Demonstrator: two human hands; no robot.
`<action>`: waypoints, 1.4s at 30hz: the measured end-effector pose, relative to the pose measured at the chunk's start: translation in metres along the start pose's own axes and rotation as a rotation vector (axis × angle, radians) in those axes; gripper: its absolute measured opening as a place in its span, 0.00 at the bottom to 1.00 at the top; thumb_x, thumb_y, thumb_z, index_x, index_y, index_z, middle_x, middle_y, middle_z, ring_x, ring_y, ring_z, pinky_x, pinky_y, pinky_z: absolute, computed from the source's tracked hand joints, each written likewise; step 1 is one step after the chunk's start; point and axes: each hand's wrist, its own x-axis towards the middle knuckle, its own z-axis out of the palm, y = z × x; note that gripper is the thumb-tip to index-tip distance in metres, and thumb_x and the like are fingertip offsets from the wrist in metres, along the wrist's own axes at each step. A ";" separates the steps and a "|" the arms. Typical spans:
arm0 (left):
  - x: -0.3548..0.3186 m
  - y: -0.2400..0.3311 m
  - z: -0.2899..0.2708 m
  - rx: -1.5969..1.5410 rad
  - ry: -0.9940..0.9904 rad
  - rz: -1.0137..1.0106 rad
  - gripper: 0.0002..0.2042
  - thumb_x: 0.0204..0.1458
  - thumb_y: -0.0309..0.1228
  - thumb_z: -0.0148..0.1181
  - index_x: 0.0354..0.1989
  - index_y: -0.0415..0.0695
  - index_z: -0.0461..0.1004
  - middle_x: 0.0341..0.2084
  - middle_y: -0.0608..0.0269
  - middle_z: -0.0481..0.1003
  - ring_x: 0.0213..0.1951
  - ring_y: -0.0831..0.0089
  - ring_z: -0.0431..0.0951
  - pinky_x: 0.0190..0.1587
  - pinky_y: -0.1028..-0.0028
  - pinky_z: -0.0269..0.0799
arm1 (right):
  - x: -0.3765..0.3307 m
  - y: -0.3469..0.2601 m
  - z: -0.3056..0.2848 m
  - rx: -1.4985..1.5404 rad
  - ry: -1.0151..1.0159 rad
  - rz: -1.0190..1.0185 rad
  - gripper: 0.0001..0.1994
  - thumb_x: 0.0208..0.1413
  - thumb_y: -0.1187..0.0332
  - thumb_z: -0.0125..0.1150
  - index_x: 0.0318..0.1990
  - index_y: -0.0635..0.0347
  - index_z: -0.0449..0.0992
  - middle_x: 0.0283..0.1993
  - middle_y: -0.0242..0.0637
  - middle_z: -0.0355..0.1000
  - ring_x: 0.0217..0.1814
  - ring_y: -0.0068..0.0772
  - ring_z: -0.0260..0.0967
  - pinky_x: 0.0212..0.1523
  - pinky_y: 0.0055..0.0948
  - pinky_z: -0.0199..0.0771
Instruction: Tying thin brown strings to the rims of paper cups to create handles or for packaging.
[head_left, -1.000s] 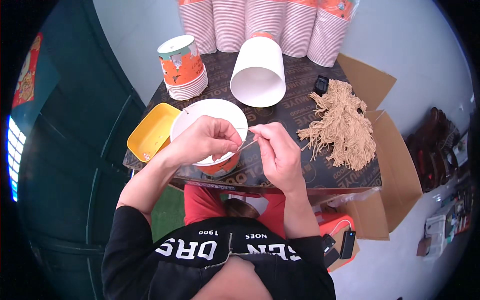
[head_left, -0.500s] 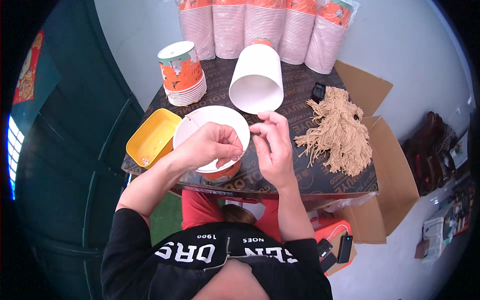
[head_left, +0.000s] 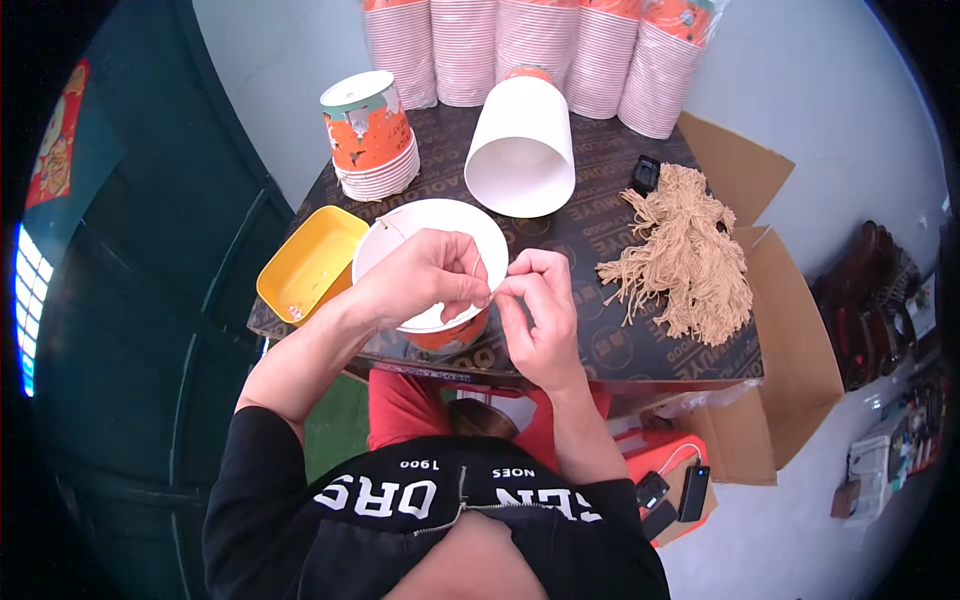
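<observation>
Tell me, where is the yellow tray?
In the head view the yellow tray sits at the table's left edge, on the person's left, right beside the white paper bucket under the left hand and in front of the stack of orange cups.

My left hand (head_left: 425, 280) covers the near rim of the orange-and-white paper bucket (head_left: 440, 235) — the thin string pinched at my fingertips (head_left: 487, 292) is too fine to trace.

Small packing workshop: stacked paper cups (head_left: 560, 50), cardboard box (head_left: 790, 350).
</observation>
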 end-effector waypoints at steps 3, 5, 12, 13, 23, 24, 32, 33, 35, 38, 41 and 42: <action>-0.001 -0.002 -0.002 -0.013 0.005 -0.006 0.05 0.51 0.18 0.63 0.31 0.35 0.72 0.24 0.62 0.75 0.23 0.78 0.73 0.26 0.80 0.68 | -0.003 -0.004 0.000 -0.034 -0.011 -0.047 0.08 0.46 0.82 0.65 0.34 0.63 0.74 0.42 0.41 0.66 0.45 0.43 0.64 0.45 0.35 0.67; 0.000 -0.004 -0.002 -0.022 0.005 -0.001 0.05 0.50 0.17 0.62 0.31 0.34 0.71 0.24 0.62 0.74 0.24 0.78 0.73 0.26 0.80 0.68 | -0.002 -0.004 -0.002 -0.042 -0.041 -0.096 0.09 0.47 0.81 0.65 0.35 0.62 0.75 0.41 0.40 0.69 0.45 0.44 0.65 0.45 0.36 0.67; -0.002 -0.014 0.003 0.108 0.037 0.105 0.06 0.51 0.17 0.61 0.29 0.39 0.69 0.25 0.66 0.74 0.29 0.82 0.73 0.31 0.80 0.68 | 0.006 0.014 -0.001 -0.202 -0.067 -0.093 0.06 0.52 0.76 0.61 0.38 0.60 0.75 0.46 0.36 0.73 0.50 0.45 0.65 0.53 0.40 0.62; -0.001 -0.019 0.003 0.129 0.055 0.163 0.06 0.51 0.18 0.60 0.29 0.39 0.69 0.25 0.67 0.73 0.30 0.82 0.73 0.32 0.79 0.68 | 0.007 0.014 0.000 -0.200 -0.069 -0.091 0.06 0.52 0.76 0.61 0.38 0.60 0.75 0.46 0.36 0.73 0.50 0.45 0.65 0.53 0.40 0.62; -0.010 -0.018 0.022 0.897 0.324 0.611 0.09 0.47 0.16 0.59 0.28 0.39 0.64 0.25 0.51 0.68 0.27 0.51 0.74 0.28 0.62 0.71 | 0.011 0.006 0.002 -0.132 -0.143 0.034 0.08 0.52 0.78 0.60 0.40 0.63 0.77 0.42 0.38 0.68 0.51 0.45 0.61 0.54 0.41 0.61; -0.011 -0.020 0.022 0.940 0.345 0.645 0.10 0.47 0.17 0.60 0.29 0.39 0.63 0.25 0.52 0.68 0.26 0.51 0.74 0.28 0.61 0.71 | 0.012 0.005 0.002 -0.128 -0.165 0.042 0.09 0.52 0.78 0.59 0.41 0.63 0.77 0.42 0.39 0.68 0.51 0.45 0.61 0.54 0.41 0.61; -0.014 -0.021 0.021 0.927 0.389 0.709 0.11 0.47 0.18 0.64 0.28 0.40 0.64 0.25 0.55 0.70 0.26 0.59 0.74 0.28 0.67 0.69 | 0.010 0.003 0.000 -0.020 -0.143 0.095 0.05 0.50 0.79 0.60 0.35 0.63 0.74 0.44 0.42 0.67 0.50 0.45 0.61 0.52 0.39 0.63; -0.016 -0.018 0.021 0.845 0.376 0.610 0.09 0.48 0.18 0.63 0.29 0.38 0.66 0.25 0.55 0.72 0.27 0.60 0.76 0.28 0.67 0.71 | 0.008 0.002 0.002 0.008 -0.088 0.100 0.05 0.50 0.80 0.61 0.34 0.63 0.73 0.45 0.43 0.66 0.49 0.45 0.62 0.50 0.39 0.64; -0.016 -0.017 0.017 0.761 0.362 0.511 0.06 0.50 0.19 0.62 0.30 0.37 0.69 0.24 0.54 0.73 0.28 0.61 0.78 0.29 0.68 0.73 | 0.006 0.000 0.005 -0.076 -0.044 0.031 0.06 0.49 0.81 0.61 0.33 0.63 0.72 0.45 0.43 0.66 0.48 0.45 0.62 0.49 0.39 0.64; -0.012 -0.014 0.005 0.472 0.312 0.184 0.02 0.52 0.19 0.60 0.32 0.35 0.73 0.23 0.64 0.75 0.27 0.79 0.75 0.28 0.74 0.70 | 0.000 -0.007 0.005 -0.182 0.006 -0.058 0.07 0.47 0.82 0.62 0.32 0.64 0.71 0.44 0.43 0.65 0.46 0.45 0.62 0.47 0.39 0.64; -0.011 -0.011 -0.007 0.378 0.303 0.090 0.01 0.53 0.19 0.59 0.30 0.36 0.73 0.20 0.66 0.74 0.23 0.81 0.73 0.25 0.76 0.69 | -0.012 -0.008 0.003 -0.217 -0.029 -0.122 0.08 0.45 0.83 0.61 0.32 0.65 0.70 0.41 0.42 0.63 0.45 0.44 0.62 0.45 0.38 0.64; -0.011 -0.012 -0.007 0.379 0.303 0.090 0.01 0.53 0.19 0.59 0.30 0.36 0.73 0.20 0.66 0.74 0.23 0.81 0.73 0.25 0.76 0.69 | -0.016 -0.008 0.002 -0.222 -0.048 -0.144 0.08 0.45 0.84 0.61 0.32 0.65 0.70 0.41 0.42 0.63 0.45 0.44 0.62 0.45 0.38 0.64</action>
